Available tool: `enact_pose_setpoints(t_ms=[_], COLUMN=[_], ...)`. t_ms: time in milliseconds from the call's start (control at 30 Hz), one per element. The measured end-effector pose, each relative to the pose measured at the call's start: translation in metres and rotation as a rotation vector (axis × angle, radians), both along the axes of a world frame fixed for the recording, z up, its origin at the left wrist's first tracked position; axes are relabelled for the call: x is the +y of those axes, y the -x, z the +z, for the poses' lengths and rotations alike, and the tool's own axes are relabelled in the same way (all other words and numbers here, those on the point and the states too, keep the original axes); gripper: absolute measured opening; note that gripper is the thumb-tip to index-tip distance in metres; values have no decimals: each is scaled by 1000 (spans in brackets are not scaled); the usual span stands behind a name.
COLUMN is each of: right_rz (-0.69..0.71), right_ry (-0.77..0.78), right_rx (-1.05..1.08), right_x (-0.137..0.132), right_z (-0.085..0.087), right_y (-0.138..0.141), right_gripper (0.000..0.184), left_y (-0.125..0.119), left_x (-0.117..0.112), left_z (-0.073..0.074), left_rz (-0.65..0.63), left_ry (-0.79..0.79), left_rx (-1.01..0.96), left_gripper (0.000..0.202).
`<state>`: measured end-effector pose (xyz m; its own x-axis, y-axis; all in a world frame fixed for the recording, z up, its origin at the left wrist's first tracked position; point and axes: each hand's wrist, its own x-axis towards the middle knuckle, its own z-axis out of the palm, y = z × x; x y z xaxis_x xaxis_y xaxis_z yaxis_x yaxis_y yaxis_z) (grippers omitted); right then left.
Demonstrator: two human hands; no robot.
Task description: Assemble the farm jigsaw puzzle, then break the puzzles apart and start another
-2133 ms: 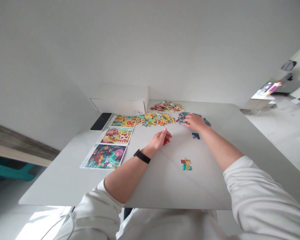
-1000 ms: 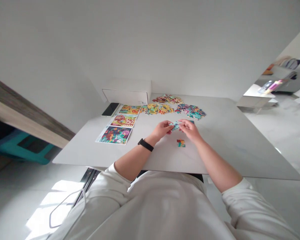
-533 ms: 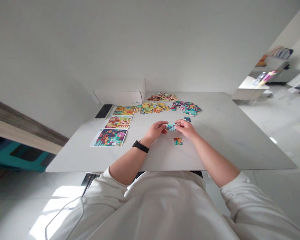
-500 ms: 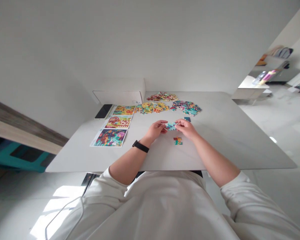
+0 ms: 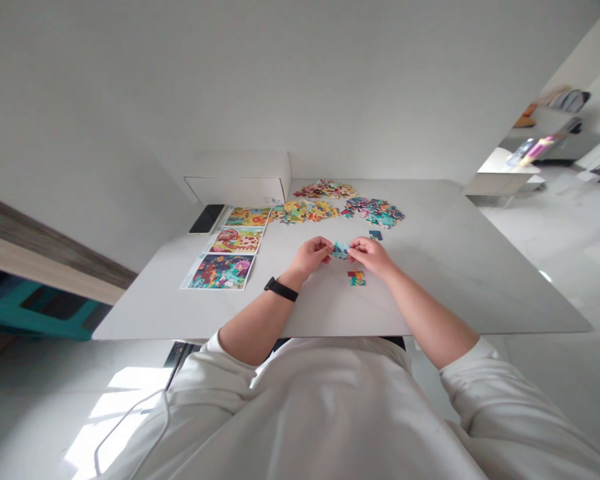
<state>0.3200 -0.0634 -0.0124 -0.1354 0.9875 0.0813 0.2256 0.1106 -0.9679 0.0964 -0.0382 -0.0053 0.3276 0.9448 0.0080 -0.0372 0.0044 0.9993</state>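
Note:
Teal and blue jigsaw puzzle pieces (image 5: 341, 251) are held between my two hands above the table. My left hand (image 5: 314, 255) pinches their left side, and my right hand (image 5: 370, 253) pinches the right side; whether they are locked together I cannot tell. Just below my hands lies a small joined patch of puzzle (image 5: 357, 279) in red, yellow and teal. A dark blue puzzle piece (image 5: 375, 235) rests beyond my right hand. Farther back is a heap of purple and teal puzzle pieces (image 5: 377, 212).
Yellow puzzle pieces (image 5: 305, 211) and a red and cream heap (image 5: 326, 189) lie at the back. To the left are three picture sheets (image 5: 223, 272), a phone (image 5: 207, 219) and a white box (image 5: 235, 190) against the wall. The table's front edge (image 5: 350, 337) meets my body.
My hands have drawn slightly closer around the teal pieces, and my fingers have shifted on them. The view has tilted a little; the things on the table lie as before.

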Motion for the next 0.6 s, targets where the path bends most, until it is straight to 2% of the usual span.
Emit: enact_pose_setpoints(t_ms=[233,433,600], right_rz=[42,-17,14], right_ry=[-90,-135,-105], right_rx=[-273,-327,-366], right_x=[-6,-2,0], right_z=[1,2,-3], right_y=[-1,-10,-14], right_gripper=[44,42,36], left_y=[7,41,64], left_x=[4,7,13], left_z=[5,25,33], left_rz=[-14,-146,-260], left_ry=[-132,-362,-418], left_rx=[121,510,692], left_gripper=[32,27,24])
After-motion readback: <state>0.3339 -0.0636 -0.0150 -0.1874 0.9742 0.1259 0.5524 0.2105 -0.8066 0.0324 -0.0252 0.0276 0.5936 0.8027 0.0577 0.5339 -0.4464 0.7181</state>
